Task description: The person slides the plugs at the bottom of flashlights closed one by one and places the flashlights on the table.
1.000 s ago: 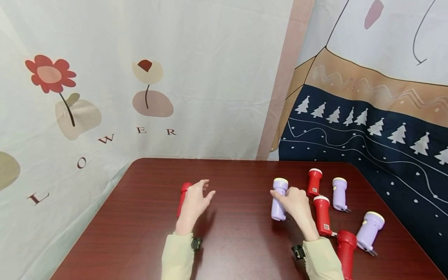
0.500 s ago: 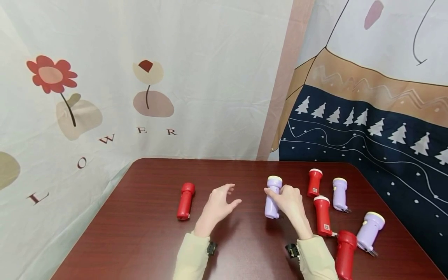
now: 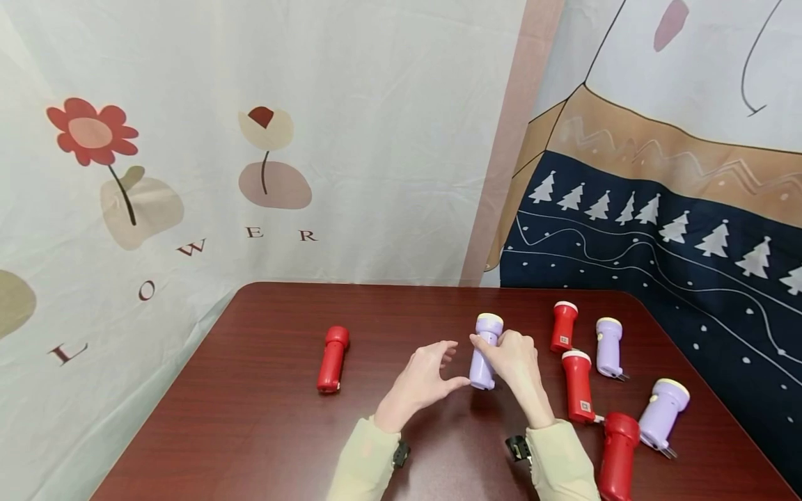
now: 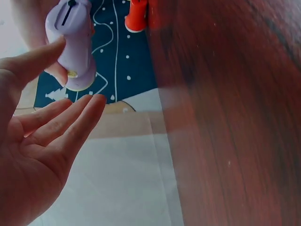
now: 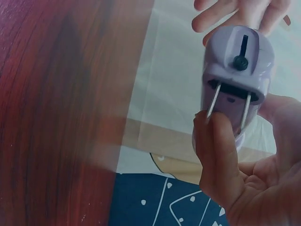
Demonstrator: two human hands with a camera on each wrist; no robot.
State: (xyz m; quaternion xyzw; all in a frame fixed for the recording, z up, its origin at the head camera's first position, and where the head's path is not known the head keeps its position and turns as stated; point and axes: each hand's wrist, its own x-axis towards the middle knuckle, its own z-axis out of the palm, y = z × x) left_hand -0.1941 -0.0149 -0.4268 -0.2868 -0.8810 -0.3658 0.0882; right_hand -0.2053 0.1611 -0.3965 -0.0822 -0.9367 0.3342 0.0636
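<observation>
My right hand (image 3: 519, 362) grips a light purple flashlight (image 3: 482, 372) by its body, lens end pointing away, raised above the table. In the right wrist view, two metal plug prongs (image 5: 247, 110) stick out of its tail below a black slider (image 5: 240, 62). Just left of the flashlight is my left hand (image 3: 421, 379), its fingers extended and thumb apart. The left thumb (image 4: 40, 59) reaches close to the flashlight's tail; whether it touches, I cannot tell. A red flashlight (image 3: 333, 360) lies alone on the left of the table.
Right of my hands lie red flashlights (image 3: 578, 386) and purple flashlights (image 3: 664, 414) on the dark brown table (image 3: 263, 431). Some have their prongs out. One red flashlight (image 3: 619, 456) lies close to my right sleeve. A printed curtain (image 3: 388, 139) hangs behind the table.
My left hand has moved away from the red flashlight, rightward to beside the purple one. My right hand has brought the purple flashlight slightly left.
</observation>
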